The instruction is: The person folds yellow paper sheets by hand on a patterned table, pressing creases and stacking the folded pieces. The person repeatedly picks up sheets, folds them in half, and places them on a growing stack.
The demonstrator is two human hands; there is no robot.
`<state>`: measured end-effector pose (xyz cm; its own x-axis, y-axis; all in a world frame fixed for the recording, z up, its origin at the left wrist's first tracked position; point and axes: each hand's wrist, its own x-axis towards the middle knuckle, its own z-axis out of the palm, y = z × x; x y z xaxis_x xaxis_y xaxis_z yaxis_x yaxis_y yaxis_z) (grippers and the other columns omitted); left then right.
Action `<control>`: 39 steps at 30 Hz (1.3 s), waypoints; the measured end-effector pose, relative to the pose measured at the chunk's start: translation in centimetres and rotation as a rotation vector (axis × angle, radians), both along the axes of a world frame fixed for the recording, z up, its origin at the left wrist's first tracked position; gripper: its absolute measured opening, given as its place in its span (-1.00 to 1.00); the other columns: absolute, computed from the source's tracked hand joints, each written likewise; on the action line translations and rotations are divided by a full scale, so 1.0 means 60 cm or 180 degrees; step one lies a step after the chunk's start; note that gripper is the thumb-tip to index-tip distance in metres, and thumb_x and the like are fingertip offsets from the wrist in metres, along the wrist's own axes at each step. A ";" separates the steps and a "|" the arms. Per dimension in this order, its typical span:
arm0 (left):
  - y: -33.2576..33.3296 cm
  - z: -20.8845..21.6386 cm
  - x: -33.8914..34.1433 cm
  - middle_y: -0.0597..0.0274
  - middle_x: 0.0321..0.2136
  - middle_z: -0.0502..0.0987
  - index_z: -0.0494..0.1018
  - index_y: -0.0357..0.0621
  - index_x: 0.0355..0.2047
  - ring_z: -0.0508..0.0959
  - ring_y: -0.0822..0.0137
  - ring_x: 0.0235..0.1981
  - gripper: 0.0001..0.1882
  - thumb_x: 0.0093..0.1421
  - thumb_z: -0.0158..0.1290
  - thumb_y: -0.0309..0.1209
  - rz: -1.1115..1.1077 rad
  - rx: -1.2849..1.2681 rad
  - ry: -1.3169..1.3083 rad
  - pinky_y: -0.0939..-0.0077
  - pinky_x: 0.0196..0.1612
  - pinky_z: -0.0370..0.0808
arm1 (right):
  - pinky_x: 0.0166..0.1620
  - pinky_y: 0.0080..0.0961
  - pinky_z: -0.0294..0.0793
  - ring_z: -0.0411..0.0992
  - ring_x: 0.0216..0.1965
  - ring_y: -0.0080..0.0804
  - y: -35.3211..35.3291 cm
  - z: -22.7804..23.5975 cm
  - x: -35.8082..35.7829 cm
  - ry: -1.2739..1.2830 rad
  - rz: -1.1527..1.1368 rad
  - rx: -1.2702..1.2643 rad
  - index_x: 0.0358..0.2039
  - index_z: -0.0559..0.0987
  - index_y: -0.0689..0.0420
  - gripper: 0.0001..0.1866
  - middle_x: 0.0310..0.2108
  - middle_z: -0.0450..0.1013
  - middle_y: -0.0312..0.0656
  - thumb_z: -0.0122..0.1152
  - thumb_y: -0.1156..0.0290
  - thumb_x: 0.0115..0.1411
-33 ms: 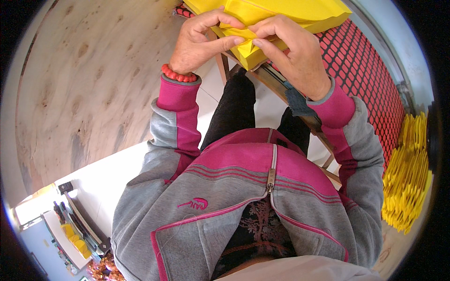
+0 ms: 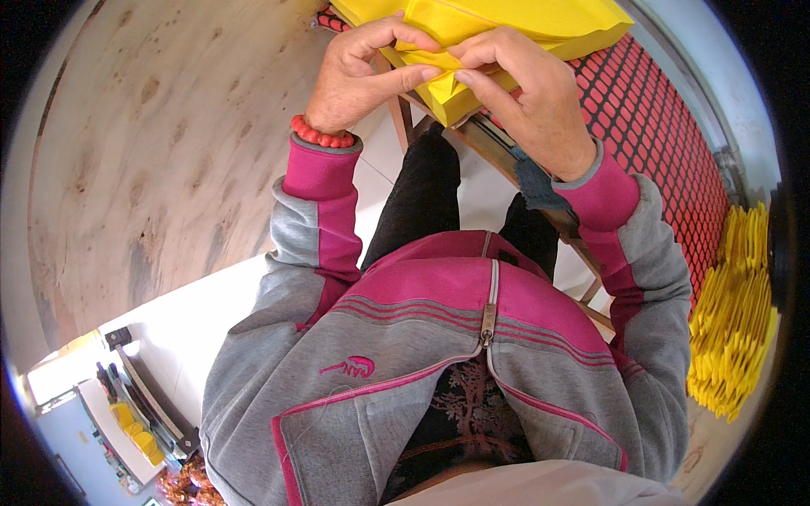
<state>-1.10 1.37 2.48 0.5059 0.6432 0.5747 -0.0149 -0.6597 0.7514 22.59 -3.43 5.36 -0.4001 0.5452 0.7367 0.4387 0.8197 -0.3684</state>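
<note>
At the top of the head view lies a bright yellow non-woven fabric bag, with folded edges and a boxy side. My left hand pinches its near edge between thumb and fingers; red beads circle that wrist. Close beside it, my right hand grips the same edge with thumb and forefinger. The fingertips of both hands nearly meet over a crumpled fold. The bag's far part is cut off by the picture's upper rim.
Under the bag is a surface covered in red-and-black patterned cloth, with a wooden frame below. A large wooden board fills the left side. A stack of folded yellow pieces stands at right. My legs are beneath.
</note>
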 end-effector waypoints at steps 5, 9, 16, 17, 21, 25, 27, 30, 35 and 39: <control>0.014 -0.017 -0.010 0.31 -0.17 0.62 0.57 -0.25 -0.13 0.57 0.45 -0.09 -0.81 0.24 0.23 -0.60 0.0026 -0.0131 -0.0067 0.52 0.05 0.47 | -0.18 -0.30 0.52 0.56 -0.25 -0.10 -0.003 0.001 -0.002 0.0099 -0.0126 0.0037 -0.26 0.56 0.16 -0.83 -0.31 0.54 -0.12 0.34 0.39 0.20; 0.017 -0.032 -0.007 0.35 -0.20 0.60 0.56 -0.25 -0.15 0.56 0.50 -0.13 -0.86 0.28 0.22 -0.57 0.0198 -0.0311 -0.0322 0.57 -0.02 0.48 | -0.09 -0.46 0.57 0.61 -0.14 -0.24 -0.004 0.011 0.000 -0.0119 -0.0149 0.0469 -0.18 0.58 0.19 -0.80 -0.16 0.61 -0.13 0.39 0.53 0.18; 0.019 -0.037 -0.002 0.35 -0.20 0.60 0.56 -0.25 -0.16 0.55 0.52 -0.16 -0.87 0.29 0.21 -0.57 0.0287 -0.0479 -0.0536 0.60 -0.06 0.49 | -0.10 -0.40 0.62 0.61 -0.15 -0.13 -0.011 0.022 -0.004 -0.0230 -0.0113 0.0518 -0.31 0.59 0.24 -0.86 -0.05 0.55 0.08 0.37 0.57 0.11; 0.020 -0.038 -0.003 0.35 -0.20 0.60 0.56 -0.25 -0.16 0.55 0.52 -0.16 -0.87 0.29 0.20 -0.57 0.0288 -0.0480 -0.0548 0.60 -0.06 0.49 | -0.09 -0.39 0.62 0.61 -0.16 -0.12 -0.011 0.022 -0.006 -0.0239 -0.0104 0.0628 -0.31 0.59 0.24 -0.87 -0.05 0.55 0.07 0.36 0.57 0.12; 0.023 -0.042 -0.004 0.35 -0.18 0.59 0.56 -0.25 -0.13 0.55 0.51 -0.14 -0.85 0.29 0.19 -0.57 0.0196 -0.0356 -0.0562 0.59 -0.04 0.48 | -0.09 -0.39 0.61 0.61 -0.15 -0.09 -0.011 0.022 -0.008 -0.0192 -0.0147 0.0284 -0.32 0.56 0.24 -0.88 -0.05 0.56 0.10 0.34 0.57 0.13; 0.018 -0.032 -0.013 0.33 -0.16 0.59 0.55 -0.26 -0.11 0.54 0.48 -0.09 -0.83 0.29 0.17 -0.59 0.0144 -0.0445 -0.0457 0.57 0.01 0.46 | -0.08 -0.37 0.59 0.60 -0.12 -0.06 -0.012 0.024 -0.008 -0.0102 -0.0121 0.0139 -0.31 0.55 0.24 -0.88 -0.06 0.57 0.11 0.31 0.57 0.14; 0.013 -0.025 -0.015 0.33 -0.15 0.59 0.54 -0.26 -0.11 0.54 0.47 -0.06 -0.83 0.28 0.16 -0.59 0.0020 -0.0428 -0.0439 0.55 0.04 0.44 | -0.07 -0.36 0.58 0.59 -0.11 -0.06 -0.012 0.024 -0.007 -0.0131 -0.0123 0.0132 -0.31 0.54 0.24 -0.88 -0.06 0.57 0.11 0.30 0.57 0.14; 0.010 -0.020 -0.012 0.32 -0.14 0.59 0.54 -0.26 -0.11 0.53 0.44 -0.03 -0.82 0.27 0.17 -0.59 -0.0129 -0.0117 -0.0486 0.52 0.08 0.41 | -0.07 -0.35 0.58 0.59 -0.11 -0.05 -0.011 0.024 -0.006 -0.0150 -0.0129 0.0129 -0.30 0.55 0.24 -0.87 -0.06 0.57 0.11 0.30 0.56 0.13; 0.013 -0.023 -0.004 0.33 -0.14 0.60 0.54 -0.25 -0.12 0.53 0.45 -0.02 -0.82 0.26 0.20 -0.59 0.0086 0.0027 -0.0065 0.51 0.09 0.42 | -0.09 -0.36 0.58 0.59 -0.12 -0.05 -0.012 0.021 -0.007 0.0029 -0.0148 0.0068 -0.30 0.55 0.23 -0.84 -0.05 0.57 0.09 0.34 0.57 0.10; 0.009 -0.035 0.006 0.34 -0.14 0.59 0.54 -0.26 -0.14 0.54 0.48 -0.06 -0.85 0.28 0.20 -0.58 0.0228 -0.0430 -0.0593 0.55 0.04 0.46 | -0.12 -0.37 0.61 0.61 -0.15 -0.09 -0.011 0.019 -0.009 0.0087 -0.0318 0.0482 -0.30 0.55 0.23 -0.82 -0.06 0.58 0.06 0.36 0.57 0.08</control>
